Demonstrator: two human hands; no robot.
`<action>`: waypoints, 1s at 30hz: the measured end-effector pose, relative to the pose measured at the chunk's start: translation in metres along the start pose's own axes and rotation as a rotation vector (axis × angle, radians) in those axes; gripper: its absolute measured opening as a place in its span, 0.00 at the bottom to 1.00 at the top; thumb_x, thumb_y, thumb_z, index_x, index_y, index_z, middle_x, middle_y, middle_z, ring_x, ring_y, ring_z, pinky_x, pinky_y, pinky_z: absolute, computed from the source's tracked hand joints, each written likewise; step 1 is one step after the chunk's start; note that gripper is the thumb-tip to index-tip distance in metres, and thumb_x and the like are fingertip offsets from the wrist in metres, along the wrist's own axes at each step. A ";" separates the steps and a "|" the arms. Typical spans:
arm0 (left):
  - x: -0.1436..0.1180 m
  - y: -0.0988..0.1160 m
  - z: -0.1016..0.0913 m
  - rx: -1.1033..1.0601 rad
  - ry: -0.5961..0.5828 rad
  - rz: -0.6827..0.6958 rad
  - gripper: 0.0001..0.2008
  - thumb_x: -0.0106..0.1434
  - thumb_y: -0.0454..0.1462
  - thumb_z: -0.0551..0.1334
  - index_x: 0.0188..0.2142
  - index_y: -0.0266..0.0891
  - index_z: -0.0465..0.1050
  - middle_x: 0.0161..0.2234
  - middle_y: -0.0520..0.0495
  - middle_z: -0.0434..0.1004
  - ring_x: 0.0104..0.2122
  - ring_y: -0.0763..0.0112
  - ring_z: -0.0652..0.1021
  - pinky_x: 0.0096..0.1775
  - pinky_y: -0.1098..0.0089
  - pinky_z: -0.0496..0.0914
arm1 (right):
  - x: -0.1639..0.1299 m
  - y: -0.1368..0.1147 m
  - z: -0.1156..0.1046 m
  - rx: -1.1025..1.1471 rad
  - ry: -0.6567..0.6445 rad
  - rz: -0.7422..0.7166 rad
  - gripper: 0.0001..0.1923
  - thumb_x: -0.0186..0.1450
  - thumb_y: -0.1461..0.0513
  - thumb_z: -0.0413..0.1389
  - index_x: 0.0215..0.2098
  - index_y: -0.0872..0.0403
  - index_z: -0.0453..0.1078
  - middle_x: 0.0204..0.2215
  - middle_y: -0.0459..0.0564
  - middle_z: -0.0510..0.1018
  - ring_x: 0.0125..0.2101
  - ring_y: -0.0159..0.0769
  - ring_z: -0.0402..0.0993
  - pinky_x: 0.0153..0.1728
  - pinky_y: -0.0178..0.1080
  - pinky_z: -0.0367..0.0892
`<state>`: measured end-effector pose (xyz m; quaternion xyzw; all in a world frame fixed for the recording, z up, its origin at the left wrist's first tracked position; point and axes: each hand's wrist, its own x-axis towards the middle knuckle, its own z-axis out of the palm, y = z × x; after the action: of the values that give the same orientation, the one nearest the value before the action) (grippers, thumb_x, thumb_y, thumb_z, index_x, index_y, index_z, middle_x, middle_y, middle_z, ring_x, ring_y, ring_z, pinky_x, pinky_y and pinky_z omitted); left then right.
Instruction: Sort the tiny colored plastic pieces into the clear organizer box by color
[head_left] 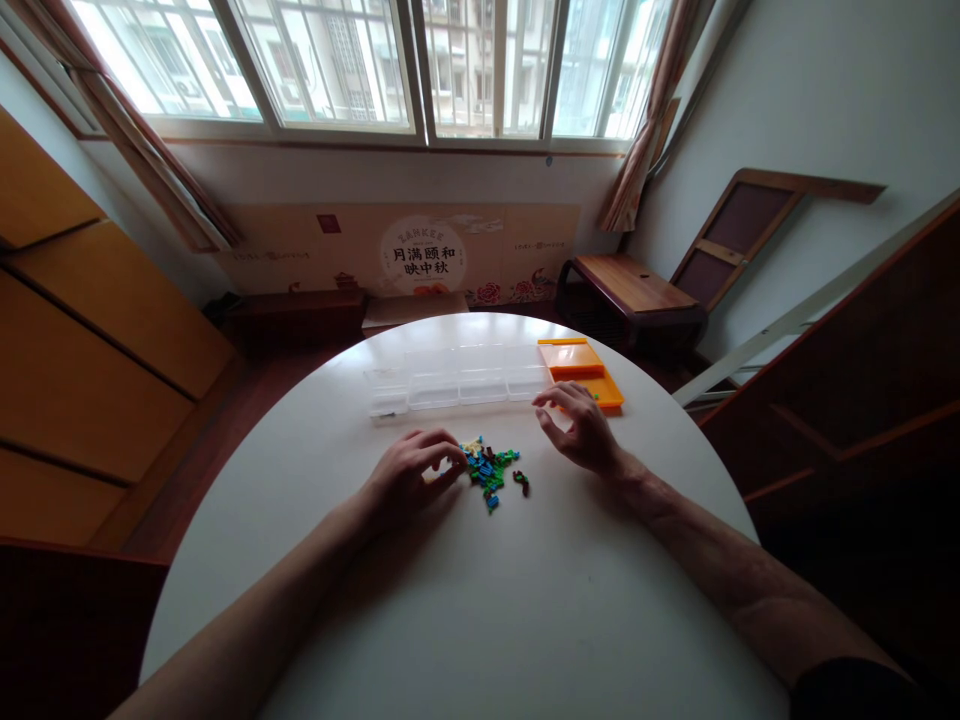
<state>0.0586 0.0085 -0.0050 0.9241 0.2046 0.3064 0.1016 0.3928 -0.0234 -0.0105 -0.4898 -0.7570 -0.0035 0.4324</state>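
Left grip (409, 472) — fingertips on bricks (489, 468)

The small coloured pieces (491, 468) were too tiny to identify. The left hand (409, 475) hid whatever its fingertips pinched. The table (480, 600) ran off the bottom edge. The clear organiser box (457, 378) showed no legible contents.

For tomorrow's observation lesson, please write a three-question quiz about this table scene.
1. True or false: the left hand touches the pile of small coloured bricks.
2. Which hand is nearest the orange tray? A left, B right.
3. What lies beyond the bricks on the white round table?

Key: 1 true. 2 B. 3 A clear compartment box.
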 end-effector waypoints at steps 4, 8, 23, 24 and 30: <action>0.000 0.000 -0.001 -0.032 0.009 -0.012 0.04 0.76 0.37 0.65 0.44 0.43 0.80 0.42 0.49 0.86 0.33 0.73 0.81 0.44 0.69 0.73 | -0.001 -0.007 0.004 0.034 -0.106 -0.110 0.06 0.72 0.63 0.59 0.47 0.48 0.76 0.43 0.51 0.83 0.46 0.48 0.77 0.55 0.53 0.70; 0.001 0.001 0.000 -0.039 -0.006 -0.027 0.05 0.76 0.37 0.64 0.44 0.42 0.80 0.39 0.50 0.87 0.32 0.74 0.83 0.47 0.68 0.73 | -0.002 -0.011 0.005 0.038 -0.168 -0.188 0.08 0.72 0.63 0.60 0.48 0.48 0.76 0.43 0.51 0.84 0.46 0.48 0.77 0.58 0.54 0.70; 0.007 0.018 0.008 -0.169 0.094 -0.098 0.05 0.74 0.38 0.68 0.40 0.42 0.81 0.34 0.50 0.87 0.32 0.71 0.83 0.41 0.69 0.76 | -0.005 -0.028 0.010 0.139 -0.286 -0.417 0.07 0.75 0.58 0.62 0.52 0.45 0.76 0.43 0.48 0.86 0.43 0.40 0.82 0.60 0.50 0.73; 0.006 0.018 0.009 -0.182 0.100 -0.113 0.05 0.74 0.38 0.68 0.41 0.42 0.82 0.34 0.50 0.87 0.32 0.71 0.83 0.40 0.69 0.77 | -0.007 -0.028 0.012 0.136 -0.292 -0.431 0.07 0.76 0.58 0.62 0.52 0.45 0.76 0.44 0.48 0.86 0.43 0.40 0.82 0.61 0.50 0.72; 0.008 0.025 0.015 -0.445 0.100 -0.217 0.09 0.74 0.41 0.68 0.41 0.37 0.80 0.34 0.45 0.86 0.32 0.69 0.84 0.35 0.71 0.78 | -0.008 -0.027 0.020 0.127 -0.274 -0.490 0.08 0.76 0.56 0.63 0.52 0.47 0.77 0.43 0.48 0.86 0.42 0.38 0.82 0.60 0.47 0.73</action>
<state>0.0817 -0.0109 -0.0048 0.8354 0.2349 0.3763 0.3245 0.3610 -0.0345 -0.0175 -0.2601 -0.9029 0.0056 0.3422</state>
